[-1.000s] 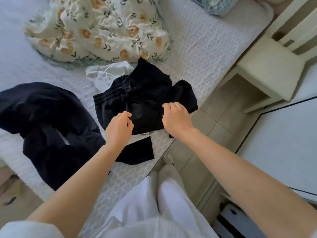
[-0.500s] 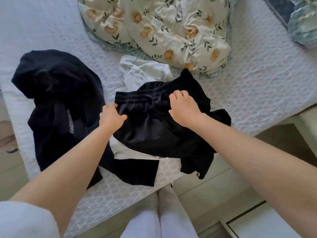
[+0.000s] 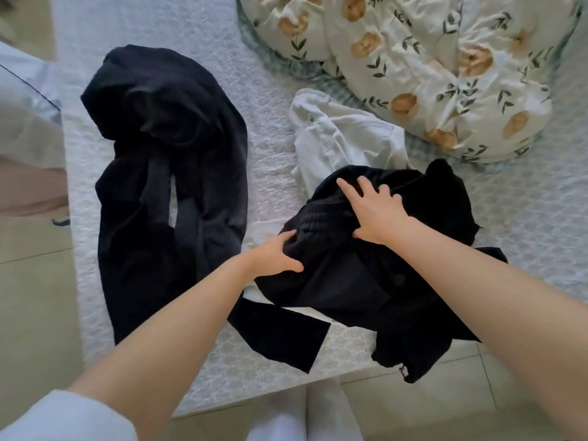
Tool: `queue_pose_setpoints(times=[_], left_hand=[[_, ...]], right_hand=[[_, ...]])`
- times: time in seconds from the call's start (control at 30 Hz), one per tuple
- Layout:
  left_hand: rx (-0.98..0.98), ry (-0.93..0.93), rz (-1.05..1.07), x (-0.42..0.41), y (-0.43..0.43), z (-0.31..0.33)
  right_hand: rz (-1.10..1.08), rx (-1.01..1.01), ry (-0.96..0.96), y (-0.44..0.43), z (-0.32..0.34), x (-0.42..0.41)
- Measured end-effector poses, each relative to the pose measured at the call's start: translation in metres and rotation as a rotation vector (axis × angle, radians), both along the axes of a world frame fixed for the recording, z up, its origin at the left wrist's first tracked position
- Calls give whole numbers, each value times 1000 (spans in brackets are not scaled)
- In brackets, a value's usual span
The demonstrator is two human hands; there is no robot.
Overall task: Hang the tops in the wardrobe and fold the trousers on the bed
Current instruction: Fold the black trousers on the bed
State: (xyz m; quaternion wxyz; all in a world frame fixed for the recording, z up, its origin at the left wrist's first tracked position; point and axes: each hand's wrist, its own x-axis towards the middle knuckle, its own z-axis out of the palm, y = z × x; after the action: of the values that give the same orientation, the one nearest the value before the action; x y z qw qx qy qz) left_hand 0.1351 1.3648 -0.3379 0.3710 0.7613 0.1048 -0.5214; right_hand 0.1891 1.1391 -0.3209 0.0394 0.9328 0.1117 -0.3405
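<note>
Far to the left of the fingers, a dark garment point(image 3: 165, 154) lies crumpled on the bed point(image 3: 270, 90), one long strip of it trailing back towards the bed's near edge. It lies well apart from both hands, with bare bedcover between.

The left hand point(image 3: 273, 253) has its fingers curled into the near left edge of the black trousers point(image 3: 334, 281), bunching the cloth by the ribbed waistband. Under that edge, just beside these fingers, a strip of white cloth shows.

The trousers lie in a heap at the near edge of the bed, one corner hanging over it.

The right hand point(image 3: 378, 214) lies on top of the trousers, its fingers point(image 3: 345, 187) spread and nearly straight, pressing on the fabric and gripping nothing.

Just beyond those fingertips a white garment point(image 3: 337, 138) pokes out from under the trousers. Further beyond and to the right lies a flowered quilt point(image 3: 429, 74).
</note>
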Motion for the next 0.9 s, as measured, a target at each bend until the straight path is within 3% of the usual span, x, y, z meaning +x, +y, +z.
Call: queue_pose_setpoints(times=[0.17, 0.4, 0.47, 0.63, 0.8, 0.9], left_hand=[[-28, 27, -164, -28, 8, 10], [63, -104, -282, -61, 13, 22], [99, -138, -211, -65, 19, 28], [-53, -140, 76, -54, 36, 62], [-172, -231, 83, -29, 32, 122], [-196, -262, 69, -13, 28, 157]], right_hand=[[115, -153, 63, 13, 3, -15], [118, -141, 192, 19, 23, -46], [106, -94, 154, 15, 34, -57], [63, 29, 52, -1, 67, -83], [-86, 51, 118, -27, 112, -93], [-113, -54, 209, -50, 140, -100]])
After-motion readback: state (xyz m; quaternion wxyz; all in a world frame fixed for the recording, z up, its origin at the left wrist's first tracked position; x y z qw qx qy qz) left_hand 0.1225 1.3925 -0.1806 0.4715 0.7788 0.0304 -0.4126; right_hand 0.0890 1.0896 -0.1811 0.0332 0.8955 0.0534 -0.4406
